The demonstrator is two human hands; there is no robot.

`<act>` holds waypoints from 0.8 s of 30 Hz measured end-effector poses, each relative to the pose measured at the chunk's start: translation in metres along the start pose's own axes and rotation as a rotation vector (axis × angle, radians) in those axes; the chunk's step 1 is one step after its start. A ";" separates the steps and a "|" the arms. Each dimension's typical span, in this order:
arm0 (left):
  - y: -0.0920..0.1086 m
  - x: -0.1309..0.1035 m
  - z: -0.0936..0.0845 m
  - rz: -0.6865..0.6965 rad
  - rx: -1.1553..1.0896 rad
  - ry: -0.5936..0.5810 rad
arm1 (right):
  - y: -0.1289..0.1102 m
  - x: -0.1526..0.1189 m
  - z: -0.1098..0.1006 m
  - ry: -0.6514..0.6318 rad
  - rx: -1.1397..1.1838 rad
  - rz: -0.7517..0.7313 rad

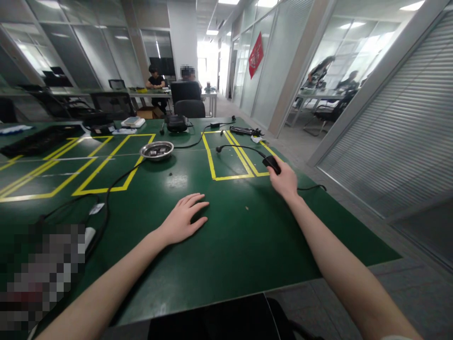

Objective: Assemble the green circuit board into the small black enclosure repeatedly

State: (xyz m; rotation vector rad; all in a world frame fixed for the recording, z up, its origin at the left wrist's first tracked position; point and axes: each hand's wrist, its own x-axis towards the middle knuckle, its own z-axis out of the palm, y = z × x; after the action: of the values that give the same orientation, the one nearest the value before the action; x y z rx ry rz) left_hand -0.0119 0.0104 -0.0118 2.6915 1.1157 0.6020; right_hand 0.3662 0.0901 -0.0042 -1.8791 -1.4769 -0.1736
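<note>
The right hand (285, 179) is closed around a black power adapter (271, 163) near the right edge of the green table (226, 245); its cable (244, 146) reaches left across yellow tape (233, 178). Nearer and left, the left hand (180, 219) lies palm-down, fingers spread. Farther left sits a metal bowl (157, 158).

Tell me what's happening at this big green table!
Someone's right hand holds a black device with a cord, near yellow tape on the table. The left hand is open, palm down, with nothing visible in it. Farther back sits a bowl with small metal things inside.
</note>
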 end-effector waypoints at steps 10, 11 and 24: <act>-0.001 0.001 0.002 -0.019 -0.018 -0.017 | 0.021 0.001 0.008 -0.150 -0.118 0.136; -0.001 0.002 0.002 -0.015 -0.017 -0.018 | 0.021 0.001 0.009 -0.152 -0.118 0.132; 0.000 0.002 0.000 -0.020 -0.018 -0.045 | 0.041 0.010 0.016 -0.128 -0.101 0.134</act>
State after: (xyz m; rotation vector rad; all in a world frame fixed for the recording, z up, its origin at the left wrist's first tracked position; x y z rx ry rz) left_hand -0.0109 0.0121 -0.0114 2.6619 1.1192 0.5421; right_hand 0.4011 0.1047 -0.0298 -2.0969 -1.4434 -0.0663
